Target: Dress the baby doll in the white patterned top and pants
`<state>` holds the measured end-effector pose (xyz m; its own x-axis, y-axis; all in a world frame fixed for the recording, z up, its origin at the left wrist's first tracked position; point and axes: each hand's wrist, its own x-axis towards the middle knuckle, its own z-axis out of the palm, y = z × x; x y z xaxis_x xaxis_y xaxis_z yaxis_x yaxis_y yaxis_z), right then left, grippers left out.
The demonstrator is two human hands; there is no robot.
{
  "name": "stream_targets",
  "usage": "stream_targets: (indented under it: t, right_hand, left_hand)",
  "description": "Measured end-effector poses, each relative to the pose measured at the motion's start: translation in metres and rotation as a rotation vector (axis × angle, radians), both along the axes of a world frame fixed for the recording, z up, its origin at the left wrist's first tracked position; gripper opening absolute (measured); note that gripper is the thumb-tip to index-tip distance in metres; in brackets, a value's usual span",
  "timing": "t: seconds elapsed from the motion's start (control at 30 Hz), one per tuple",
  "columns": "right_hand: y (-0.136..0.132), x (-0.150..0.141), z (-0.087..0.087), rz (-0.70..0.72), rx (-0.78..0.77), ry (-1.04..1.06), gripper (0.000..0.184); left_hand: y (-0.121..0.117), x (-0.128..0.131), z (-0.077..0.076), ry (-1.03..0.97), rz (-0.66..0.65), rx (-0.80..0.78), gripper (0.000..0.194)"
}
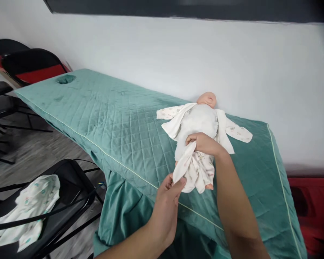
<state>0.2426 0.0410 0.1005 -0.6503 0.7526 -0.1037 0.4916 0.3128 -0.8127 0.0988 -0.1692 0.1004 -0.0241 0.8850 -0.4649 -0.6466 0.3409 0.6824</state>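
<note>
Both my hands pinch the soft printed garment over the doll's legs

Nearest me, at 6 o'clock, my left hand (167, 208) pinches a thin white edge of the printed garment (202, 167) between thumb and fingers. The cotton-looking cloth is bunched into soft folds over the doll's legs, a smooth peach foot (209, 186) poking out below. From my left hand the garment lies at 1 o'clock; a narrow fold runs up to my right hand (203, 143), whose curled fingers grip its upper end, the thumb mostly hidden. Most of the bunched cloth sits below that hand, at 6 o'clock from it.

At 8 o'clock, a crumpled white cloth (40, 201) with green marks drapes over a black chair (70, 180).

Beyond my right hand, at 12 o'clock, lie the doll's (206, 98) rounded white torso and smooth head, a printed white jacket (239, 133) spread to either side. Beneath is a green cover (118, 118), diamond-quilted with pale piping, its round hole (66, 79) at 10 o'clock. Farthest stands the plain pale wall (140, 54)
</note>
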Motion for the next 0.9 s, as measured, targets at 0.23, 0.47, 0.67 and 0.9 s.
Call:
stream_targets:
  t: [0.23, 0.47, 0.67, 0.9]
  right_hand:
    - [0.002, 0.000, -0.004, 0.078, 0.027, -0.093, 0.016]
    - [-0.002, 0.004, -0.003, 0.084, 0.045, -0.175, 0.013]
    - [-0.004, 0.003, -0.003, 0.069, 0.102, -0.250, 0.014]
    - [-0.005, 0.005, -0.002, 0.095, 0.075, -0.164, 0.012]
  left_hand:
    - [0.000, -0.006, -0.046, 0.120, 0.055, -0.032, 0.032]
    - [0.017, -0.028, -0.058, 0.402, 0.085, 0.030, 0.036]
    - [0.025, -0.030, -0.054, 0.489, 0.007, 0.010, 0.037]
    - [0.030, -0.029, -0.051, 0.240, -0.180, 0.060, 0.042]
